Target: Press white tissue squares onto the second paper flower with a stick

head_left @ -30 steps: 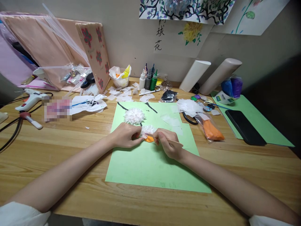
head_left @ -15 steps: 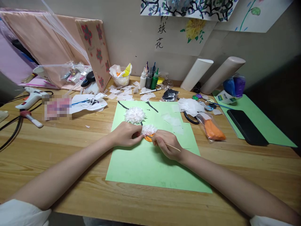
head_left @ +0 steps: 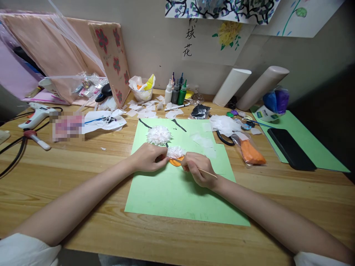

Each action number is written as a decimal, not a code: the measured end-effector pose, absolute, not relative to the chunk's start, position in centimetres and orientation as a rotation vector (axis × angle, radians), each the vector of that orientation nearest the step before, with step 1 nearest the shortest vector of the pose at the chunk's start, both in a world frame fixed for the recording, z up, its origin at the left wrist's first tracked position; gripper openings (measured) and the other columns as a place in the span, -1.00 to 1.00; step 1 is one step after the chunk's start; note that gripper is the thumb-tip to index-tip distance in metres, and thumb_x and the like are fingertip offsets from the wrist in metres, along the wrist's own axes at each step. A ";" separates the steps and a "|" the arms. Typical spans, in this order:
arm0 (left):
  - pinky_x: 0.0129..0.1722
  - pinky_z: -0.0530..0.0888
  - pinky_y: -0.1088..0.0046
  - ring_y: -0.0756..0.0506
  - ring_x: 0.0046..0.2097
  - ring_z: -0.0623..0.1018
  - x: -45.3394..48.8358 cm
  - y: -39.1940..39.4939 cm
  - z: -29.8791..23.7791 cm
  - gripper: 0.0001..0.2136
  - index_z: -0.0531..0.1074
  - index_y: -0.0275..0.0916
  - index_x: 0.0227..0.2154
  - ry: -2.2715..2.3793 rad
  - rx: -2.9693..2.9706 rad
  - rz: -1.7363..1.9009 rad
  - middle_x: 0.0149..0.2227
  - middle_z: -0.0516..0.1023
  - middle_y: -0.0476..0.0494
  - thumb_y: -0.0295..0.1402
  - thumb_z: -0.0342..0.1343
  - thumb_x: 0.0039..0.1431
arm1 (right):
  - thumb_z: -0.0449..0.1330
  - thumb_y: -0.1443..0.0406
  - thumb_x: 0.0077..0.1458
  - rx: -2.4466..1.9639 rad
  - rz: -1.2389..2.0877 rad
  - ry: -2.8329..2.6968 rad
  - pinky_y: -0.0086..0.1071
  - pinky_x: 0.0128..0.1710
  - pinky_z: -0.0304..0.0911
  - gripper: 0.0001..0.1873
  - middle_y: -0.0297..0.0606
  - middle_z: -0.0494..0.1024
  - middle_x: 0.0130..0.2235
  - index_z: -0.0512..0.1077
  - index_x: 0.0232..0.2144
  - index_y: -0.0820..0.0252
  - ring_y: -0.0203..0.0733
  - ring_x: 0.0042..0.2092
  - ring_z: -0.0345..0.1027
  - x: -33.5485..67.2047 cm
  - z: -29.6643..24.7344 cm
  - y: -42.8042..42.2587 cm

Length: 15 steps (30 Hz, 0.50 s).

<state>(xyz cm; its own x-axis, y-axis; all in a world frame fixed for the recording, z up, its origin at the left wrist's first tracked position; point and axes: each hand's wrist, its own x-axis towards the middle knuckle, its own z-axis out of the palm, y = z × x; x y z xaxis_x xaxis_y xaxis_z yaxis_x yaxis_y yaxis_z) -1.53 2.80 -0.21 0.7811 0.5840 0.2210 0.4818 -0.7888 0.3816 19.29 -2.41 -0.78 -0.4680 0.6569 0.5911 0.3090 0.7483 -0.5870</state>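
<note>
A green sheet of paper [head_left: 177, 199] lies on the table under both hands. On it sits a round, ruffled white paper flower [head_left: 159, 135]. Below that, an orange disc [head_left: 176, 161] is partly covered by white paper petals [head_left: 175, 152]. My left hand [head_left: 150, 157] rests on the sheet with thumb and forefinger together at the disc's left edge; anything pinched there is too small to make out. Closed around a thin wooden stick [head_left: 206, 172], my right hand [head_left: 200, 169] is at the disc's right side, with the stick's tip over the orange.
White paper squares [head_left: 205, 142] lie on the sheet's right side, near a paper pile [head_left: 226, 125]. Behind stand paint bottles [head_left: 175, 93] and a plastic cup [head_left: 142, 90]. A bag of orange clay [head_left: 252, 152] and black phone [head_left: 291, 149] lie right, a glue gun [head_left: 37, 114] left.
My right hand has shifted slightly to the right with the stick, uncovering a little more of the orange disc. My left hand has stayed in place.
</note>
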 end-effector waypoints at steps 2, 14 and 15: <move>-0.55 0.14 0.55 0.07 -0.58 0.30 -1.5 2.8 -0.2 -0.81 0.26 -0.25 -0.55 0.822 2.671 0.472 -0.63 0.33 0.06 -0.32 -0.06 0.14 | -0.25 0.32 0.29 -0.722 0.496 -2.057 -0.41 -0.47 0.05 -0.61 -0.35 0.24 -0.58 0.18 -0.55 0.17 -0.33 -0.53 0.08 19.4 -0.8 -2.5; -0.55 0.14 0.55 0.06 -0.58 0.27 -1.5 2.8 -0.2 -0.81 0.25 -0.25 -0.56 0.816 2.671 0.460 -0.64 0.31 0.06 -0.34 -0.08 0.14 | -0.23 0.31 0.29 -0.794 0.529 -2.106 -0.42 -0.44 0.07 -0.61 -0.35 0.25 -0.57 0.21 -0.53 0.18 -0.33 -0.50 0.11 19.2 -1.0 -2.3; -0.55 0.14 0.55 0.06 -0.58 0.27 -1.5 2.8 -0.2 -0.81 0.26 -0.25 -0.56 0.814 2.671 0.458 -0.64 0.31 0.06 -0.34 -0.09 0.14 | -0.23 0.30 0.30 -0.795 0.531 -2.110 -0.42 -0.44 0.07 -0.61 -0.35 0.25 -0.57 0.22 -0.53 0.19 -0.32 -0.50 0.12 19.2 -1.0 -2.2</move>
<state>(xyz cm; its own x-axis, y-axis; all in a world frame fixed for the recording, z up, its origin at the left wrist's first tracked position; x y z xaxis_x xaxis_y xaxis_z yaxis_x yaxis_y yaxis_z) -1.52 2.83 -0.23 0.7873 0.5798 0.2098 0.4807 -0.7902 0.3803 19.23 -2.24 -1.03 -0.4807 0.6930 0.5373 0.3565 0.7142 -0.6024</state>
